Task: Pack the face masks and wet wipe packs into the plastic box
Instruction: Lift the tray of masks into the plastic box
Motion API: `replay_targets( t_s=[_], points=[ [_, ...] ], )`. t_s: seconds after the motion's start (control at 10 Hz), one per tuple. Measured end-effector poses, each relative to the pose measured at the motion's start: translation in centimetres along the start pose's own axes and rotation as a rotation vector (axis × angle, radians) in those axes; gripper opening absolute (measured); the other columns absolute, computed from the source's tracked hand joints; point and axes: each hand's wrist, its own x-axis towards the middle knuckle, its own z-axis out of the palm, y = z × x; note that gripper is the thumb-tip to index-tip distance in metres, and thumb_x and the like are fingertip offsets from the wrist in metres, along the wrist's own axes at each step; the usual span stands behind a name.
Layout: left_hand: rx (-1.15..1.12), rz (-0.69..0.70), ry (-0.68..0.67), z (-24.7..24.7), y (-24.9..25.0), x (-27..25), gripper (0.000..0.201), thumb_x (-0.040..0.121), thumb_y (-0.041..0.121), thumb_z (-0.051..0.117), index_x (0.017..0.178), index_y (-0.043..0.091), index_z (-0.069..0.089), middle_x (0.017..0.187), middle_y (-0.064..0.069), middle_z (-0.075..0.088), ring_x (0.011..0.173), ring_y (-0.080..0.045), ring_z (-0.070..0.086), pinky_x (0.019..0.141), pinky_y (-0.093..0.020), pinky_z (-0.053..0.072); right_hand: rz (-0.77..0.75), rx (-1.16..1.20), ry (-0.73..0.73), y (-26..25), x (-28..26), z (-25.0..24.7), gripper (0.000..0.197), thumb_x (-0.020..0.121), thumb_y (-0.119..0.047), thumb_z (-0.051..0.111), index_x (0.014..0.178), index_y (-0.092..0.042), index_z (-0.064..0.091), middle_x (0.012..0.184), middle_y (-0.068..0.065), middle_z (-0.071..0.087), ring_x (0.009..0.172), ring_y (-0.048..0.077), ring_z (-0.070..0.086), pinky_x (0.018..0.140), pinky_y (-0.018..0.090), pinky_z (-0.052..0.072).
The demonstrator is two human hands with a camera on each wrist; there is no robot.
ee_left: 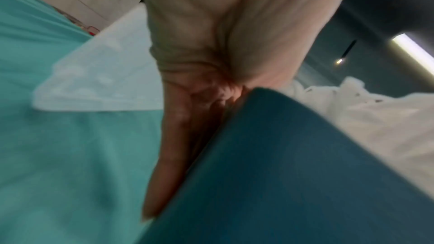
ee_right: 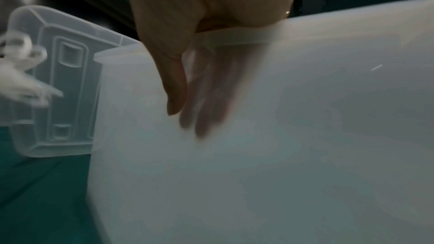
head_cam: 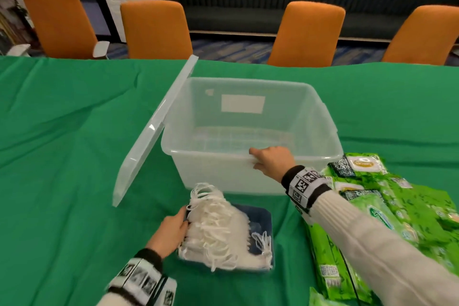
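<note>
A clear plastic box [head_cam: 330, 136] stands open and empty in the middle of the green table. My right hand [head_cam: 257, 159] grips its near rim, thumb [ee_right: 175, 88] outside and fingers [ee_right: 211, 99] inside, blurred behind the wall [ee_right: 305, 136]. In front of the box lies a blue tray [head_cam: 260, 216] piled with white face masks [head_cam: 218, 228]. My left hand [head_cam: 183, 218] holds the tray's left wall; its fingers [ee_left: 173, 146] lie along the blue side [ee_left: 281, 173] and the masks [ee_left: 375, 118] show above. Green wet wipe packs [head_cam: 397, 206] lie at the right.
The box's clear lid [head_cam: 149, 136] leans upright against its left side, also seen as the lid [ee_right: 65, 81] in the right wrist view. Orange chairs [head_cam: 156, 30] line the table's far edge. Green cloth [head_cam: 62, 131] covers the table's left half.
</note>
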Motion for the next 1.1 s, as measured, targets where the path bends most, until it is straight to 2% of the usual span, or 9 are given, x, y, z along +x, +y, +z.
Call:
replay_targets(
  t_s=[0.1, 0.2, 0.3, 0.4, 0.5, 0.6, 0.7, 0.9, 1.1],
  points=[
    [0.022, 0.089, -0.045, -5.8, 2.4, -5.2, 0.026, 0.099, 0.017, 0.042, 0.12, 0.032, 0.047, 0.084, 0.0, 0.064, 0.072, -0.014, 0.061, 0.064, -0.019, 0.044, -0.026, 0.012, -0.007, 0.2, 0.0, -0.3, 0.031, 0.094, -0.027, 0.048, 0.122, -0.016, 0.045, 0.103, 0.011, 0.067, 0.093, 0.031, 0.063, 0.07, 0.033, 0.047],
    [0.025, 0.144, -0.023, -10.9, 4.9, -7.6, 0.024, 0.094, 0.029, 0.046, 0.116, 0.037, 0.048, 0.109, 0.0, 0.068, 0.094, -0.015, 0.065, 0.082, -0.024, 0.048, -0.046, 0.02, -0.028, 0.1, -0.1, -0.2, 0.032, 0.095, -0.026, 0.044, 0.125, -0.015, 0.043, 0.109, 0.011, 0.065, 0.099, 0.031, 0.062, 0.076, 0.035, 0.048],
    [-0.115, 0.152, 0.055, -19.0, 9.9, -9.0, 0.051, 0.076, 0.039, 0.052, 0.125, 0.023, 0.056, 0.126, 0.008, 0.062, 0.112, -0.018, 0.061, 0.099, -0.035, 0.046, -0.107, 0.066, 0.209, 0.9, -0.5, 1.2, 0.041, 0.1, -0.032, 0.031, 0.14, -0.023, 0.034, 0.138, -0.013, 0.049, 0.132, 0.017, 0.041, 0.105, 0.033, 0.032],
    [-0.242, 0.157, 0.131, -23.4, 13.2, -7.8, 0.046, 0.076, 0.027, 0.059, 0.12, 0.013, 0.062, 0.121, -0.003, 0.066, 0.111, -0.027, 0.062, 0.099, -0.048, 0.046, -0.02, 0.64, 0.402, 1.6, -1.4, -0.3, 0.037, 0.09, -0.041, 0.055, 0.126, -0.038, 0.051, 0.115, -0.04, 0.055, 0.125, 0.004, 0.046, 0.107, 0.031, 0.033],
    [-0.288, 0.127, 0.233, -27.9, 17.9, -4.3, 0.034, 0.083, 0.008, 0.059, 0.116, 0.001, 0.061, 0.113, -0.016, 0.068, 0.098, -0.035, 0.066, 0.079, -0.044, 0.058, 0.005, 1.127, 0.44, 3.3, -2.6, -5.8, 0.026, 0.085, -0.024, 0.067, 0.108, -0.013, 0.063, 0.104, 0.002, 0.07, 0.088, 0.011, 0.06, 0.072, 0.012, 0.046],
    [-0.311, 0.095, 0.243, -29.3, 20.3, -1.9, 0.017, 0.089, 0.0, 0.054, 0.106, -0.001, 0.058, 0.094, -0.019, 0.066, 0.073, -0.033, 0.065, 0.05, -0.035, 0.058, -0.002, 1.473, 0.555, 5.2, -3.8, -10.4, 0.048, 0.081, -0.059, 0.057, 0.106, -0.019, 0.061, 0.1, 0.008, 0.072, 0.081, 0.019, 0.068, 0.065, 0.02, 0.055],
    [-0.185, 0.057, 0.253, -30.2, 22.3, 2.1, 0.011, 0.087, -0.001, 0.055, 0.098, -0.002, 0.057, 0.092, -0.02, 0.061, 0.077, -0.036, 0.065, 0.052, -0.038, 0.056, 0.059, 1.727, 0.287, 8.6, -3.8, -15.4, 0.061, 0.084, -0.07, 0.034, 0.115, -0.022, 0.055, 0.104, 0.012, 0.07, 0.086, 0.035, 0.07, 0.061, 0.037, 0.058],
    [0.243, 0.025, 0.238, -29.1, 24.4, 8.9, 0.031, 0.09, 0.01, 0.056, 0.115, -0.007, 0.06, 0.109, -0.02, 0.058, 0.098, -0.03, 0.056, 0.075, -0.034, 0.042, 0.305, 1.361, -0.05, 11.4, 1.0, -20.3, 0.028, 0.093, -0.03, 0.054, 0.112, -0.01, 0.051, 0.092, 0.016, 0.057, 0.066, 0.036, 0.064, 0.056, 0.04, 0.059],
    [0.364, -0.02, 0.213, -27.2, 25.5, 14.8, 0.039, 0.097, 0.015, 0.048, 0.13, -0.005, 0.05, 0.137, -0.019, 0.051, 0.125, -0.031, 0.05, 0.097, -0.034, 0.04, 0.44, 0.782, -0.048, 12.2, 7.2, -19.8, 0.022, 0.084, 0.008, 0.052, 0.065, 0.0, 0.048, 0.054, 0.011, 0.061, 0.048, 0.023, 0.066, 0.036, 0.03, 0.051]
  ],
)
